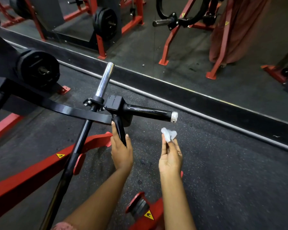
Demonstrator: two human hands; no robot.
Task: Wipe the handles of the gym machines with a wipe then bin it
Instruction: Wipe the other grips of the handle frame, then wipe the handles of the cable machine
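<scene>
A black machine arm carries two black handles: a short one (119, 128) pointing down toward me and a longer one (150, 112) running right, ending in a silver cap (174, 117). My left hand (121, 151) grips the short handle from below, thumb and fingers on either side of it. My right hand (170, 156) pinches a crumpled white wipe (168, 133) between thumb and fingertips, held in the air just below the silver cap and apart from it.
A chrome plate peg (105, 79) rises from the arm's joint. Black weight plates (40, 70) sit at the left. Red frame beams (23, 178) cross the speckled rubber floor. A wall mirror (189, 47) ahead reflects other red machines and a person's pink garment.
</scene>
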